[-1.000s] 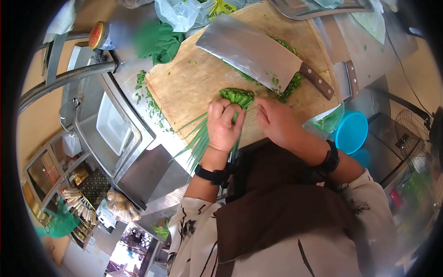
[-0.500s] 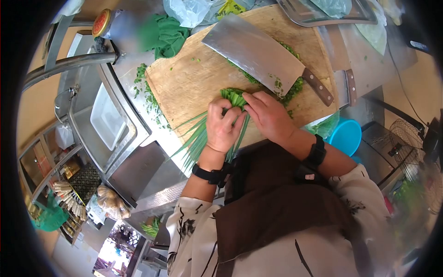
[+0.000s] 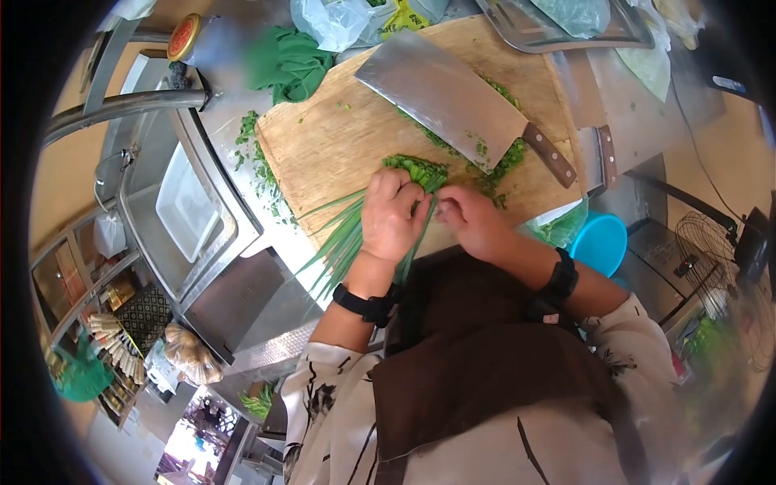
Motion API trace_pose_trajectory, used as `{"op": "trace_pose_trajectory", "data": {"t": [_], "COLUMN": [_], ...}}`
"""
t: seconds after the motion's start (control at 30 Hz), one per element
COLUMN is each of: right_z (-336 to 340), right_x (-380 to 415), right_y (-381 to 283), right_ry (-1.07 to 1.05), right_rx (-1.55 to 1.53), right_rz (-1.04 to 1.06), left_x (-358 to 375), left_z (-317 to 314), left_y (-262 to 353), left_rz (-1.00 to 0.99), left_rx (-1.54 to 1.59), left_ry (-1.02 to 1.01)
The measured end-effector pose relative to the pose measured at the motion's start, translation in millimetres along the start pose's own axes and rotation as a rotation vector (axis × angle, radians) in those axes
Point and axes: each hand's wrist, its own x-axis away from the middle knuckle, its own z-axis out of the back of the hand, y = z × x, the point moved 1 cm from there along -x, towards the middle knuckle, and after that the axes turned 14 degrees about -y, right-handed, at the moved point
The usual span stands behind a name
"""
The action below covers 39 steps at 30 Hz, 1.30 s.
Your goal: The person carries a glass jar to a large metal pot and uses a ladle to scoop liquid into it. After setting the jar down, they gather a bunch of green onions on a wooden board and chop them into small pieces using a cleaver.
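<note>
A bunch of green onions lies over the near edge of the wooden cutting board, its cut ends on the board. My left hand is wrapped round the bunch just below those ends. Close to its right, my right hand has curled fingers with thumb and forefinger near the stalks; whatever may be between them is too blurred to tell. Beyond both hands a broad cleaver rests flat on the board, over chopped greens, its wooden handle pointing right.
A second knife handle lies right of the board. A blue bucket stands at the right. Green cloth and plastic bags lie behind, with a metal tray. A sink holding a white container is at the left.
My right hand has drawn slightly right and down, off the cut ends of the bunch. More of those ends shows. My left hand keeps its hold.
</note>
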Motion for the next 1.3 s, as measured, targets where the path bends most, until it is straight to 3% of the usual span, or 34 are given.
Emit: {"op": "trace_pose_trajectory", "data": {"t": [0.13, 0.23, 0.33, 0.43, 0.53, 0.63, 0.73, 0.83, 1.03, 1.13, 1.23, 1.3], "right_z": [-13.6, -11.3, 9.0, 32.0, 49.9, 85.3, 119.4, 130.5, 160.7, 172.4, 162.2, 145.0], "right_x": [-22.5, -25.8, -16.9, -8.3, 14.7, 21.2, 20.5, 10.5, -17.4, -18.7, -2.9, 8.4], "right_y": [-6.1, 6.7, -7.9, -19.8, -49.4, -34.6, -31.0, -25.3, -20.8, -28.8, -67.2, -69.7], "right_ry": [-0.072, -0.176, -0.285, -0.450, -0.314, 0.245, 0.392, 0.302, 0.052, -0.292, -0.425, -0.317], "right_rx": [-0.138, -0.597, -0.720, -0.327, -0.268, 0.696, 0.953, 0.946, 0.763, -0.148, -0.430, -0.185], "right_rz": [-0.070, -0.052, -0.130, -0.005, -0.131, 0.309, 0.162, 0.100, -0.017, -0.319, -0.376, -0.318], "left_x": [2.7, 2.5, 5.8, 5.7, 6.6, 7.1, 5.3, 4.3, 1.9, 0.6, 1.8, 0.7], "left_z": [7.1, 5.2, -0.2, -5.2, -7.6, -8.1, -4.9, -3.4, 0.5, 2.9, 3.5, 3.3], "left_y": [-5.0, -7.9, -9.0, -8.3, -7.3, -8.7, -7.4, -5.2, 1.8, 4.4, 4.7, 4.8], "left_rz": [-0.009, -0.019, -0.022, -0.041, -0.054, -0.061, -0.065, -0.052, 0.007, 0.033, 0.035, 0.029], "left_rx": [0.054, 0.083, 0.061, 0.004, -0.025, -0.036, -0.023, -0.008, -0.032, -0.041, -0.033, -0.023], "left_ry": [-0.045, -0.040, 0.000, 0.039, 0.069, 0.089, 0.104, 0.092, 0.054, 0.044, 0.046, 0.047]}}
